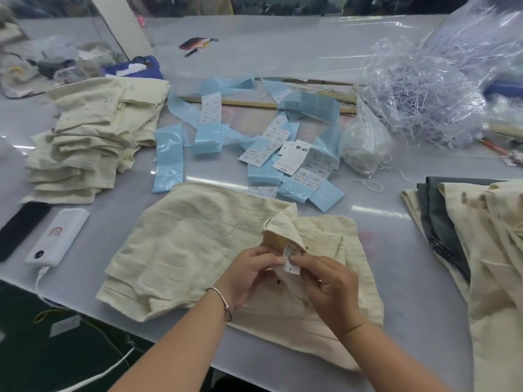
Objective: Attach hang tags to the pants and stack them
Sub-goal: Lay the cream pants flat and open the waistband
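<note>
We see the cream pants [198,250] lying folded at the near middle of the bench [396,264], their near hem overhanging the bench's near edge. To their right runs a bare strip of bench before the heap of cream and grey garments [467,236] at the right edge; to their left lie a white power bank [58,236] and a dark phone [19,227], close to the near edge. Beyond the pants, blue backing strips and white hang tags [291,158] crowd the middle, with a stack of folded cream pants [90,148] far left and a clear bag of plastic fasteners [418,100] far right.

The waistband is turned up, showing a small white sewn-in label [291,258]. Both hands meet there: the left hand [249,278] pinches the label's left edge with curled fingers, and the right hand [331,290] has its grip closed on the label from the right, thumb and forefinger pinching it.
</note>
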### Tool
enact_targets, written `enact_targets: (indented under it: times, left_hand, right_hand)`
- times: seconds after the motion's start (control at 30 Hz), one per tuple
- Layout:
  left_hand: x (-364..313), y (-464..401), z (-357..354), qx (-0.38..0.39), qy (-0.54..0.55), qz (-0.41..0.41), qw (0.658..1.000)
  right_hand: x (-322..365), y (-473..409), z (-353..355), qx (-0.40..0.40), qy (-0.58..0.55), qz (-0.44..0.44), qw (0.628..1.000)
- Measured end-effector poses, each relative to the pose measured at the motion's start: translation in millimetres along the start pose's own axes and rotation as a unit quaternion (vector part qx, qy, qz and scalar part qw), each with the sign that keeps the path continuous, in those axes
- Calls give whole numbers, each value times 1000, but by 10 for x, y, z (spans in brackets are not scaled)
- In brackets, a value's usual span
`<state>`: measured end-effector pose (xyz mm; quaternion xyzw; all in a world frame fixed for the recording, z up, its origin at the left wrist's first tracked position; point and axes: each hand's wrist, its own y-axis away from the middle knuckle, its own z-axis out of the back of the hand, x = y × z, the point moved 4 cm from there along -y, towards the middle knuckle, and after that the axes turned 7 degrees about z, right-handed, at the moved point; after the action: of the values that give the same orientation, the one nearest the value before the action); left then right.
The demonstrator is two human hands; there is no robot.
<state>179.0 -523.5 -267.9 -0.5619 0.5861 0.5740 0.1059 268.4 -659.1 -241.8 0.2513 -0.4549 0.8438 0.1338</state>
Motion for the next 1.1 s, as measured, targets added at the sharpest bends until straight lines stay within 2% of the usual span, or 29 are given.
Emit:
enact_targets:
  times: [0.17, 0.3, 0.43, 0.5, 0.67, 0.8, 0.87, 0.93, 1.03, 1.1]
  left_hand:
    - [23, 79, 85, -7, 2, -9, 1000]
    - [-54, 58, 229, -57, -85, -30, 994]
    - [-243, -32, 482, -76, -140, -34, 987]
    - [-437, -82, 756, -110, -105, -36, 988]
    - [-1119, -232, 1777, -186, 65, -94, 976]
    - [-1545, -476, 2384, -200, 67, -99, 973]
    - [-1741, -699, 2539, -223, 39, -107, 968]
    - [-1942, -985, 2635, -268, -44, -131, 954]
    - [-2222, -1418, 2689, -324, -251, -161, 898]
    - [-2358, -1657, 2693, -323, -357, -155, 863]
  right_hand:
    - [93, -29, -70, 9, -17, -30, 999]
    - [158, -213, -170, -1, 6, -67, 998]
    - [195, -490, -408, 66, 10, -126, 990]
    - [177, -620, -568, 114, 29, -168, 979]
    - [-10, -929, -1052, 215, 75, -260, 938]
    - [-197, -1234, -1511, 284, 57, -315, 904]
    - [-282, -1388, -1738, 294, 42, -345, 890]
    - [-355, -1531, -1953, 290, 28, -370, 882]
    - [-384, -1717, -2270, 275, -35, -401, 873]
    - [-374, -1826, -2463, 267, -68, -410, 870]
